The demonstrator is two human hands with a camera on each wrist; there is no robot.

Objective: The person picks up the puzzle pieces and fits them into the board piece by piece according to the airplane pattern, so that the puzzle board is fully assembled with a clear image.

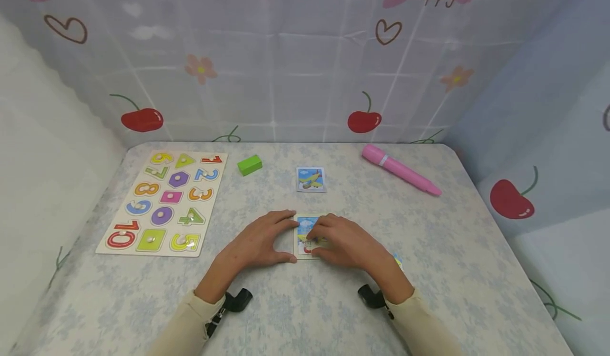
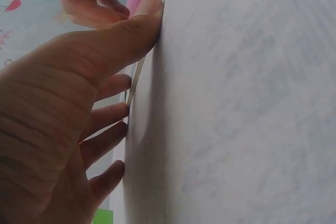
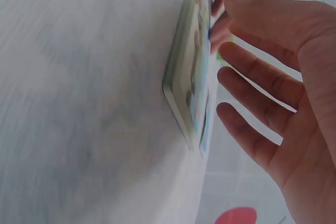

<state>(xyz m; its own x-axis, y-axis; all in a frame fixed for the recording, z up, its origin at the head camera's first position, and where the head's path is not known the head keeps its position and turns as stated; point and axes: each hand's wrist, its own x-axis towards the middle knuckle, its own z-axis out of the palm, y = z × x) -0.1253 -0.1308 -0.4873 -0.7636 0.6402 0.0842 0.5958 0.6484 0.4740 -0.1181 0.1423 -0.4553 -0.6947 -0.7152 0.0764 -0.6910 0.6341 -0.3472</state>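
A small picture puzzle board [image 1: 304,257] with a pale frame lies flat at the middle of the table; its right part is hidden under a hand. My left hand [image 1: 259,239] is at the board's left side, its thumb and fingertips right at the edge, as the left wrist view also shows. Over the board hovers my right hand [image 1: 345,242], its fingers [image 3: 244,124] spread and loosely bent above the loose-looking picture pieces. A card with a yellow airplane [image 1: 311,179] lies farther back. Beneath my right wrist, a bit of a colourful piece [image 1: 398,261] peeks out.
At the left lies a number-and-shape peg board [image 1: 167,197]. Behind it to the right sits a green block [image 1: 250,165]. A pink pen-shaped toy [image 1: 402,170] lies slanted at the back right. A patterned curtain [image 1: 286,54] hangs behind the table.
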